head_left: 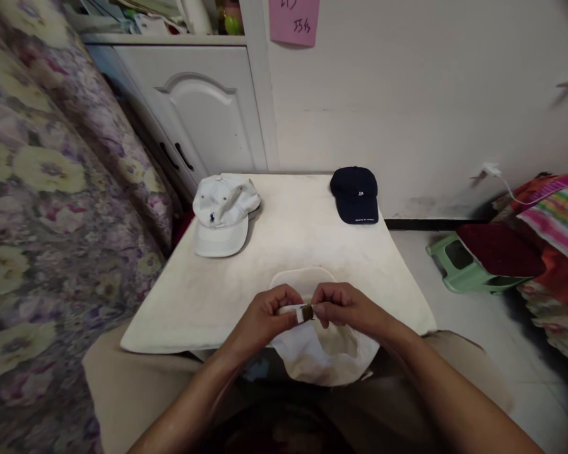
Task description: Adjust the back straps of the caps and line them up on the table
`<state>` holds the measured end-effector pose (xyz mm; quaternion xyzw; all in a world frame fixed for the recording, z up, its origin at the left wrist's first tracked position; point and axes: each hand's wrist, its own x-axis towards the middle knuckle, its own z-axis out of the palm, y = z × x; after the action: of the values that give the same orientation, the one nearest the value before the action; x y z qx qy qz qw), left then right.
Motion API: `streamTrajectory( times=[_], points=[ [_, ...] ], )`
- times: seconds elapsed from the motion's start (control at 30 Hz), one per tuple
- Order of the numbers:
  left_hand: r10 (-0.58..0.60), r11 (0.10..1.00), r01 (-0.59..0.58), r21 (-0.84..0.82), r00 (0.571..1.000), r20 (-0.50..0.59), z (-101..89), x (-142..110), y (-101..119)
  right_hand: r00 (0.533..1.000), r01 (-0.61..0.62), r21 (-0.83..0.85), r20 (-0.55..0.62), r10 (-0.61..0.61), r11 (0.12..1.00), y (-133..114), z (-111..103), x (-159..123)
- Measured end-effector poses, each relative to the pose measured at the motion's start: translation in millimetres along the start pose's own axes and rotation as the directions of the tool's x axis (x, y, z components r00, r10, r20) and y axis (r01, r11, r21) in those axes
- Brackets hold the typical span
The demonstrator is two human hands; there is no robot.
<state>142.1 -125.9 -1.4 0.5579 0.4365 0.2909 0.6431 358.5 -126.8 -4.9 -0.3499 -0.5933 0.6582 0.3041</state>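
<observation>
A cream cap (322, 347) lies upside down at the near edge of the white table (180, 302), its brim pointing away from me. My left hand (267, 315) and my right hand (343, 309) are both closed on the cap's back strap (297, 311), pinching it on either side of a small dark buckle. A white cap with blue stitching (223, 213) rests at the table's far left. A navy cap (356, 193) sits at the far right corner, against the wall.
A floral-covered sofa or bed (42, 208) runs along the left. A white cabinet (203, 107) stands behind the table. On the floor to the right are a green stool (459, 261) and colourful bedding (558, 239). A pink note (294, 20) hangs on the wall.
</observation>
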Motion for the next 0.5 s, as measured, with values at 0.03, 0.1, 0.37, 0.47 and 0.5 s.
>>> streamTrajectory(
  times=[0.03, 0.1, 0.37, 0.47, 0.5],
  points=[
    [-0.015, 1.0, 0.015, 0.012, 1.0, 0.0, 0.2, 0, 1, 1.0, 0.006, -0.002, 0.003, -0.006, 1.0, -1, 0, 0],
    [-0.049, 0.998, 0.049, 0.031, 0.999, 0.004, -1.1, -1, 2, 1.0, 0.013, -0.006, 0.012, -0.013, 1.0, -1, 0, -1],
    [-0.056, 0.998, 0.053, 0.037, 0.995, 0.078, -17.8, -5, 0, 0.999, -0.037, 0.018, 0.008, 0.036, 0.999, -2, -1, -2],
    [-0.044, 0.996, 0.039, 0.082, 0.997, 0.069, -21.0, -7, 2, 0.999, -0.05, 0.013, -0.003, 0.05, 0.999, -4, 0, -2],
    [-0.037, 0.995, 0.03, 0.096, 0.997, 0.066, -21.5, -8, 4, 0.999, -0.052, 0.013, -0.005, 0.053, 0.999, -5, 0, -2]
  ],
)
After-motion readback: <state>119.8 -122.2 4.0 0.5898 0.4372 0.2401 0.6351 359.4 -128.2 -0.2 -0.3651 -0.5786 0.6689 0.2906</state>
